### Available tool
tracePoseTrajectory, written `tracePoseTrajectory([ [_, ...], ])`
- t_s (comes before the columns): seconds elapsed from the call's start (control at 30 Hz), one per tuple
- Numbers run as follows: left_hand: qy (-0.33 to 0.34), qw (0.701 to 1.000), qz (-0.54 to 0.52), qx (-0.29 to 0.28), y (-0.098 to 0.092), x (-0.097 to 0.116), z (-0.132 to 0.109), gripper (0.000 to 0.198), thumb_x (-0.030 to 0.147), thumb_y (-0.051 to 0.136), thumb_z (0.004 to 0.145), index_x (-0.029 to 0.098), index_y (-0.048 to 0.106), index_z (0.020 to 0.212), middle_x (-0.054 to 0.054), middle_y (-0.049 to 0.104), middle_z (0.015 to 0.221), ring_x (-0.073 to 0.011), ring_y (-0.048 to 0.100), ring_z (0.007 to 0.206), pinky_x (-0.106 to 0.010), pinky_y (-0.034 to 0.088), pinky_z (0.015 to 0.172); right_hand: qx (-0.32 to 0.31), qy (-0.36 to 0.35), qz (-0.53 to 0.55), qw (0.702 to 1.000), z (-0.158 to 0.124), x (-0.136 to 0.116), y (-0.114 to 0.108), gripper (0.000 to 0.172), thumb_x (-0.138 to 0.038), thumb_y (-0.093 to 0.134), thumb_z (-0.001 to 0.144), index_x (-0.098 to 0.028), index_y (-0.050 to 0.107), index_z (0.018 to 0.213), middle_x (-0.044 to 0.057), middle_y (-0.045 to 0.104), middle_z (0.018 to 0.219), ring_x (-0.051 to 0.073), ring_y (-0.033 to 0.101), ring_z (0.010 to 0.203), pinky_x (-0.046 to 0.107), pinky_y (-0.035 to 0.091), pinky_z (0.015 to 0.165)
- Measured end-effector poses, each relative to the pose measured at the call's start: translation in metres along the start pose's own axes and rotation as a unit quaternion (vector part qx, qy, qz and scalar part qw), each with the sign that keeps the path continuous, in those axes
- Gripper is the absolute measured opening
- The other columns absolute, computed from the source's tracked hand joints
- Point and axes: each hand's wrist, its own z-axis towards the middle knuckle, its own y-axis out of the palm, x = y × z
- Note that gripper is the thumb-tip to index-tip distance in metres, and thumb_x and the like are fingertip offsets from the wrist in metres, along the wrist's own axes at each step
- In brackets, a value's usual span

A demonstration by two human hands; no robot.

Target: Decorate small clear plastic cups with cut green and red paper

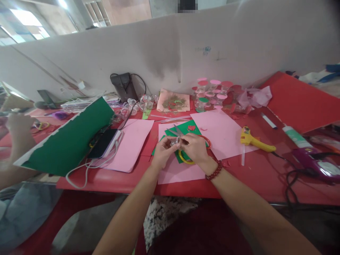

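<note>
A small clear plastic cup [174, 142] is between my hands above the table. My left hand [162, 153] has its fingers closed round the cup's side. My right hand [196, 148], with a beaded bracelet at the wrist, pinches at the cup's right edge; its fingertips are partly hidden. Beneath my hands lie scissors [185, 159] with yellow and red handles, their blades spread. They rest on green paper [195, 128] over pink sheets [172, 174]. A red paper scrap [191, 128] lies beyond the right hand.
Clear cups topped with coloured discs [209, 94] stand at the back. A yellow glue gun [256, 142] and a marker [269, 120] lie right. On the left are a phone [103, 143] with a white cable, a green board [71, 141] and another person's arm [20, 141].
</note>
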Motion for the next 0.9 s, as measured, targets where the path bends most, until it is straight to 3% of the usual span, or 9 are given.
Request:
tracePoseTrajectory([
  [0.23,-0.008,1.000,-0.018,0.000,0.0001,0.0027,-0.0002,0.031,0.029,0.085,0.065,0.018,0.072,0.090,-0.003,0.071,0.088,-0.0139,0.063,0.080,-0.028,0.049,0.078,0.009,0.026,0.087,0.996,0.0021,-0.0016,-0.0002,0.020,-0.018,0.062,0.080,-0.021,0.065,0.060,0.002,0.064,0.065,0.015,0.056,0.062,0.027,0.039,0.060],
  [0.43,-0.020,0.999,-0.049,0.000,0.0006,0.0025,-0.0006,0.033,0.030,0.086,0.064,0.019,0.072,0.092,-0.003,0.072,0.092,-0.0134,0.064,0.080,-0.028,0.050,0.078,0.032,0.063,0.132,0.989,0.0041,0.0009,-0.0003,0.018,-0.020,0.059,0.079,-0.022,0.069,0.064,0.002,0.069,0.068,0.016,0.061,0.064,0.028,0.045,0.064],
  [0.67,-0.021,0.998,-0.054,0.000,-0.0036,-0.0004,0.0011,0.032,0.030,0.084,0.066,0.020,0.072,0.094,-0.003,0.071,0.093,-0.0139,0.064,0.084,-0.027,0.050,0.079,0.016,0.027,0.145,0.989,0.0062,0.0035,-0.0008,0.013,-0.024,0.061,0.081,-0.021,0.071,0.073,0.003,0.069,0.071,0.017,0.062,0.066,0.029,0.047,0.065],
  [0.9,0.000,1.000,0.003,-0.012,-0.0032,0.0000,0.0005,0.032,0.028,0.085,0.065,0.019,0.073,0.092,-0.003,0.071,0.090,-0.0145,0.063,0.083,-0.028,0.050,0.079,0.014,-0.020,0.092,0.995,0.0033,0.0081,0.0015,0.021,-0.017,0.056,0.081,-0.021,0.063,0.062,0.002,0.063,0.066,0.015,0.056,0.064,0.027,0.042,0.063],
])
